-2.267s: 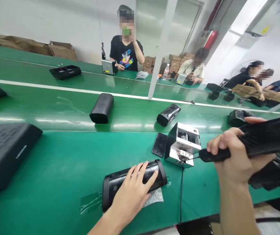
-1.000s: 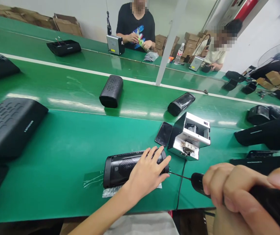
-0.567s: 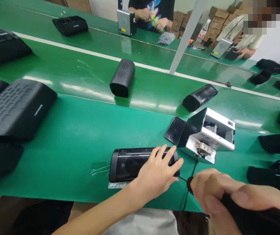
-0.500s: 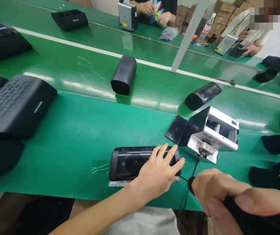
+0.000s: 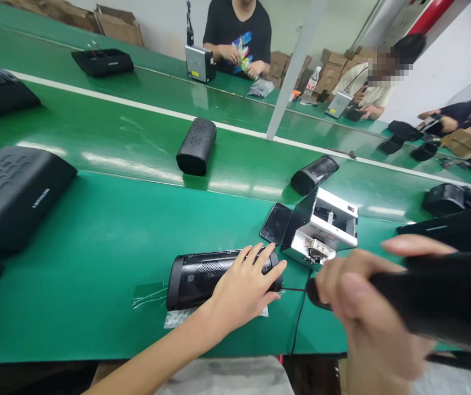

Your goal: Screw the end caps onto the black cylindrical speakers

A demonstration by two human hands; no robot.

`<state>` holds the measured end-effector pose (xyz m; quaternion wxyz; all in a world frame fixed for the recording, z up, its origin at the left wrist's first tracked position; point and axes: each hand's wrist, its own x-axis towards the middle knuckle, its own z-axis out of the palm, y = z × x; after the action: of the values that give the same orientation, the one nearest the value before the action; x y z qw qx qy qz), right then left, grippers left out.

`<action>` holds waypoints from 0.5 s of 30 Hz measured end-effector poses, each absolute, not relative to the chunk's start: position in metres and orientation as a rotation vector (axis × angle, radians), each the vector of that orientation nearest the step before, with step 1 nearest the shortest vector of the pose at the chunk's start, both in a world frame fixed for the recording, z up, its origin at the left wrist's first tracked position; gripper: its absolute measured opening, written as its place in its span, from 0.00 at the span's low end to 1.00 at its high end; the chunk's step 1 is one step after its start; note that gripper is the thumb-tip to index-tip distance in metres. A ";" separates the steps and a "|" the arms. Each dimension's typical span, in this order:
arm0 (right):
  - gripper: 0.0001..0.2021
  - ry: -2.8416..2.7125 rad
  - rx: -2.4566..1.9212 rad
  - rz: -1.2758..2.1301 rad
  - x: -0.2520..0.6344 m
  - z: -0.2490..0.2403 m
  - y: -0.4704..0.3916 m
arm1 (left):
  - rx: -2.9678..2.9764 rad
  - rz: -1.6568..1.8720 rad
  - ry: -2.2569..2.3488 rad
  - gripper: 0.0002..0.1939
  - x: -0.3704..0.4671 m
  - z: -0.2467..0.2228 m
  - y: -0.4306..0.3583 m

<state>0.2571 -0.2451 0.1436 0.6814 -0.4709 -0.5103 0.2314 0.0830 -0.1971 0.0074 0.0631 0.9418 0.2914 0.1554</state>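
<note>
Since half a second ago the view lifted; right hand (image 5: 367, 312) and electric screwdriver (image 5: 416, 299) came up and now fill the lower right, large and blurred. Bit tip still sat at the right end cap of the black cylindrical speaker (image 5: 219, 277), just past the left fingertips, so driving at that end looked ongoing, not finished. Left hand (image 5: 245, 288) stayed flat on the speaker's right half, fingers spread and pressing it down onto the green bench (image 5: 95, 247). Right fingers were wrapped tight round the driver body, thumb laid along the top. Beyond the left fingers: silver screw feeder (image 5: 321, 227), with a dark phone (image 5: 276, 223) beside it. Couldn't see the screw or the bit's contact point; left fingers covered the end cap. Driver's rear was cut off at the frame edge
</note>
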 end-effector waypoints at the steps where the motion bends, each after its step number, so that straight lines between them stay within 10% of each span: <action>1: 0.21 -1.059 -1.065 0.446 0.264 0.156 -0.241 | 2.860 0.484 0.877 0.41 0.082 0.006 -0.197; 15: 0.19 -1.051 -1.045 0.284 0.342 0.131 -0.189 | 2.928 0.544 1.004 0.36 0.016 0.001 -0.199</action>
<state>0.3418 -0.1892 0.1313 0.7287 -0.4742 -0.4770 0.1289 0.0162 -0.1992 0.0008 -0.0007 0.9317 0.3194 0.1730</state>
